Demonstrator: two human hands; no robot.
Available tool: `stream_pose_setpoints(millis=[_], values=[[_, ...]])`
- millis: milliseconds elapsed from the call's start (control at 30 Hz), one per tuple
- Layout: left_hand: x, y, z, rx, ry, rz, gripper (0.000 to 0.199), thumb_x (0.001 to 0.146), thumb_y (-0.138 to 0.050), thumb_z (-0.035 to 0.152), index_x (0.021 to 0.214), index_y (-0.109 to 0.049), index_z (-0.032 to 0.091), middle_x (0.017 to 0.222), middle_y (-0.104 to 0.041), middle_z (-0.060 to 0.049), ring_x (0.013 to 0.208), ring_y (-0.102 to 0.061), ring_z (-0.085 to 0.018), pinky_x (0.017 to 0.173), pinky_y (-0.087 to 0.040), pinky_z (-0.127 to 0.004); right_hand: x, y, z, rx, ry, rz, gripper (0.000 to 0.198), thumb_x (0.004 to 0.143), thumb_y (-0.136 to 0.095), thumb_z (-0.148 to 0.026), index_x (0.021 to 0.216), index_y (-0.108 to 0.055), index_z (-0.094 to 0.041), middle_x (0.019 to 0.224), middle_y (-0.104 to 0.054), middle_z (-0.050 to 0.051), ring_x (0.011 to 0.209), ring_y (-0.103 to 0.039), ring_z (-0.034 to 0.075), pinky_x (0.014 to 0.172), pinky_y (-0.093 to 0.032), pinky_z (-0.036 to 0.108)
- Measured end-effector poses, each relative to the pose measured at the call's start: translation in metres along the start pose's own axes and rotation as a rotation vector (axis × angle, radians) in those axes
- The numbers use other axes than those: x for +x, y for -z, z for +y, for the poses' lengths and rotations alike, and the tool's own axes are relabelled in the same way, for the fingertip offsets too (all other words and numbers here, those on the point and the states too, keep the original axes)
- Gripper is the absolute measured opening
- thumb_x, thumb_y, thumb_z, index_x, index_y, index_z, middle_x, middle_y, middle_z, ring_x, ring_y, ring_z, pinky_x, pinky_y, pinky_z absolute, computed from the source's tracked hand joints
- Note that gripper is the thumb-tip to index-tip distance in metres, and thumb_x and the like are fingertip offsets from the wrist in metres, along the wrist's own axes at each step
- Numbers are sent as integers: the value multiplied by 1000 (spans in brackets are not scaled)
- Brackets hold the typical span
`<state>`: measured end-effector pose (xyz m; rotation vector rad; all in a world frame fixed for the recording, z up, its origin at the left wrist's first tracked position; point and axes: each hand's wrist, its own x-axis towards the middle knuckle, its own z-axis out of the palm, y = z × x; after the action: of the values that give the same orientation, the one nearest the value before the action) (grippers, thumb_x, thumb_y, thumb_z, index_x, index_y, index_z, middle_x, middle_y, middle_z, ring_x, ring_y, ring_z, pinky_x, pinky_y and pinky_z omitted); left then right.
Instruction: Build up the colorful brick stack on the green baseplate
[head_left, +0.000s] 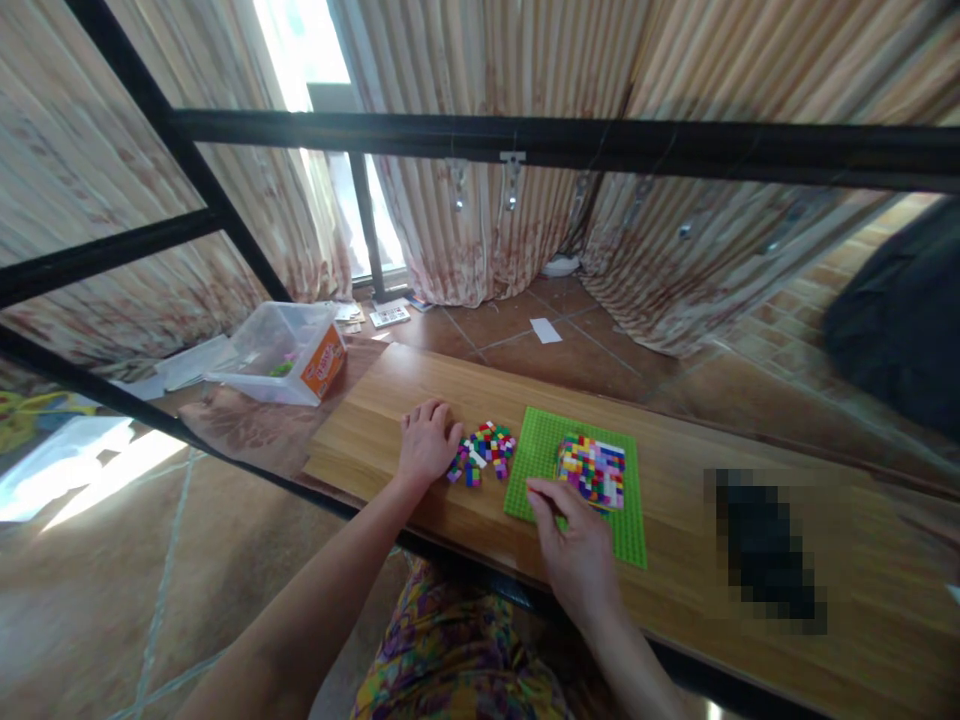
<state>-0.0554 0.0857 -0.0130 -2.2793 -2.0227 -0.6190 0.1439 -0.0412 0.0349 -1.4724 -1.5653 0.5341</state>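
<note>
My left hand (427, 440) rests on the wooden table with its fingers stretched out, the thumb beside a loose pile of small coloured toy bricks (487, 450). My right hand (574, 540) is over the front left part of a green studded baseplate (536, 440). Its thumb and fingers are closed in a pinch; whatever is between them is too small or hidden to name. On the baseplate sits a block of many-coloured bricks (596, 468), packed side by side, just beyond my right hand, which covers its near left corner.
A pixelated dark object (765, 550) lies on the right of the wooden table (682, 510). A clear plastic box (262, 340) with an orange label stands beyond the table's left end. A black metal bar (420, 130) crosses above, before the curtains (495, 230).
</note>
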Motion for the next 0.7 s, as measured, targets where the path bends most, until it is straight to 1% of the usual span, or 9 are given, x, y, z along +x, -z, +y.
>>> stream_pose_setpoints(millis=[100,133,200,267,367,467,567,633,700], values=[[0,0,0,6,2,7,38,90,-49,38,122,-58,19,130,-58,-11,118,-52,-31,101,-38,-45,-1,34,17,-39,-85,135,26,92,-51,-38,99,-70,-21,103,-71,6,95,-66,19,86,-49,32],[0,0,0,6,1,7,38,90,-48,38,122,-58,19,130,-59,-11,118,-52,-31,100,-39,-46,-1,44,25,-65,-117,182,27,91,-52,-40,99,-70,-21,102,-72,7,93,-66,20,84,-49,32],[1,0,0,6,2,5,38,90,-49,38,122,-58,20,130,-59,-11,118,-52,-31,100,-39,-46,2,60,43,-146,-156,237,30,90,-52,-41,102,-70,-20,101,-72,8,89,-67,20,80,-50,32],[1,0,0,7,3,3,38,90,-49,38,122,-59,20,130,-59,-11,118,-52,-31,100,-39,-46,6,70,59,-227,-173,280,32,89,-51,-42,100,-71,-18,97,-73,9,84,-67,21,76,-50,33],[1,0,-1,16,0,6,37,90,-49,38,121,-59,20,129,-59,-11,117,-52,-31,99,-39,-46,13,74,76,-313,-150,321,36,88,-48,-43,95,-71,-16,92,-72,10,80,-66,22,74,-50,34],[1,-1,-1,27,-4,16,37,90,-50,38,120,-59,19,129,-59,-11,117,-52,-31,99,-39,-46,18,70,83,-354,-104,303,39,88,-45,-43,94,-72,-16,91,-72,11,81,-65,22,75,-50,34],[1,-1,-1,28,-8,17,37,90,-50,38,120,-59,19,130,-59,-11,118,-52,-31,99,-39,-46,21,66,83,-381,-94,254,39,89,-43,-42,98,-71,-17,96,-72,11,84,-66,23,76,-49,35],[1,0,-1,21,-11,15,37,90,-49,38,120,-60,20,129,-59,-10,117,-52,-31,99,-39,-46,23,65,82,-388,-113,234,38,89,-43,-41,102,-70,-17,99,-72,11,87,-66,23,78,-50,35],[1,0,-1,13,-13,14,36,90,-49,38,120,-60,20,129,-59,-10,117,-52,-31,99,-39,-46,25,65,81,-387,-147,237,38,88,-45,-41,107,-68,-18,98,-73,10,85,-67,22,78,-50,35]])
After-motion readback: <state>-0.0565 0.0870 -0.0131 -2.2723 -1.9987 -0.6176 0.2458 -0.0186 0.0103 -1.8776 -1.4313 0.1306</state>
